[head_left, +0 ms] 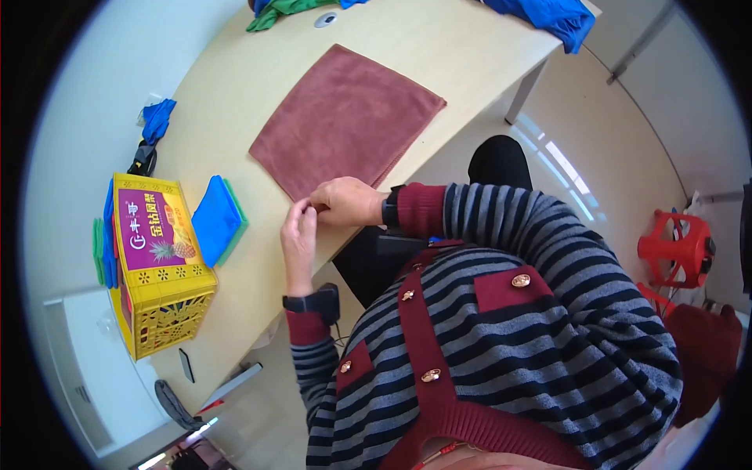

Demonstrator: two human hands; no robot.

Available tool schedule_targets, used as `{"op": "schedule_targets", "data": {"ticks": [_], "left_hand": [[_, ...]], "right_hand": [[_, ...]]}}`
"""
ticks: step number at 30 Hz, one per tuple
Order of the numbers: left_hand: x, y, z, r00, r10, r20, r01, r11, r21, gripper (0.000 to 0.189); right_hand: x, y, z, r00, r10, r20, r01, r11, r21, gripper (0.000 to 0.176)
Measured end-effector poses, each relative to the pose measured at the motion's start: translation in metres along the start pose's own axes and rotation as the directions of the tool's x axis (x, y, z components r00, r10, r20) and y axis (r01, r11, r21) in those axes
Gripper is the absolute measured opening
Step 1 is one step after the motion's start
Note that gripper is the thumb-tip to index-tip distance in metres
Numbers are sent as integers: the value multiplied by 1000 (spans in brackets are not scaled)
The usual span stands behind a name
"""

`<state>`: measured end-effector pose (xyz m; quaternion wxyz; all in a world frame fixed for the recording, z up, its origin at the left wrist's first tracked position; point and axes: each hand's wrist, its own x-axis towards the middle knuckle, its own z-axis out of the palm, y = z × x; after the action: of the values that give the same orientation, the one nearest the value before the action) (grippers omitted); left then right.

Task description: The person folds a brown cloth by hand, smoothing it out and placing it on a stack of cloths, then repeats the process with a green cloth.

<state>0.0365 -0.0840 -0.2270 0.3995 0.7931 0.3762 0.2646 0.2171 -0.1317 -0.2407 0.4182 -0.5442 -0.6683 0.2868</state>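
A reddish-brown cloth (348,117) lies spread on the table, with its nearest corner hidden at my hands. My right hand (348,202) comes in from the right over that corner, its fingers curled and pinched together. Close against it is my left hand (298,239), its fingers pointing away from me and its thumb and fingertips meeting those of the right. Whatever is between the fingertips is too small and covered to make out. Dark bands are on both wrists.
A yellow crate (168,301) stands at left, with green and blue cloths (103,243) over its far side. Folded blue and green cloths (218,223) lie beside it. Blue fabric (548,22) drapes over the table's far right corner. A phone (186,365) and red stool (675,249) are nearby.
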Motion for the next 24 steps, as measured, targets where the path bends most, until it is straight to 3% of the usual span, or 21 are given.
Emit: {"op": "schedule_targets", "data": {"ticks": [2, 4, 5, 9, 11, 12, 14, 17, 24], "left_hand": [[-14, -3, 17, 999, 3, -39, -1, 999, 36, 17], [-25, -2, 30, 977, 189, -95, -158, 950, 271, 15], [-32, -3, 33, 954, 280, -110, -218, 896, 388, 15], [-35, -9, 38, 958, 206, -199, -138, 941, 308, 21], [-37, -11, 39, 964, 168, -206, -97, 943, 318, 20], [-37, -11, 41, 968, 149, -200, -79, 944, 322, 20], [-38, -12, 43, 972, 132, -196, -63, 944, 324, 19], [-37, -15, 44, 927, 309, -214, -162, 843, 513, 19], [-32, -15, 49, 902, 365, -232, -161, 782, 603, 17]], "right_hand": [[-4, 2, -10, 999, 35, 21, -35, 999, 6, 18], [-13, 10, -29, 999, 42, 17, -43, 998, 37, 16], [-15, 21, -40, 995, 18, -97, -18, 1000, -5, 17], [-32, 83, -121, 880, -86, -468, -79, 943, -323, 17], [-49, 103, -158, 837, -9, -547, -253, 880, -401, 20], [-55, 111, -167, 843, -10, -538, -248, 881, -403, 20], [-62, 119, -179, 817, 48, -574, -440, 696, -568, 20], [-61, 120, -179, 832, 130, -540, -458, 710, -535, 19], [-51, 117, -173, 820, 174, -545, -468, 752, -464, 16]]}}
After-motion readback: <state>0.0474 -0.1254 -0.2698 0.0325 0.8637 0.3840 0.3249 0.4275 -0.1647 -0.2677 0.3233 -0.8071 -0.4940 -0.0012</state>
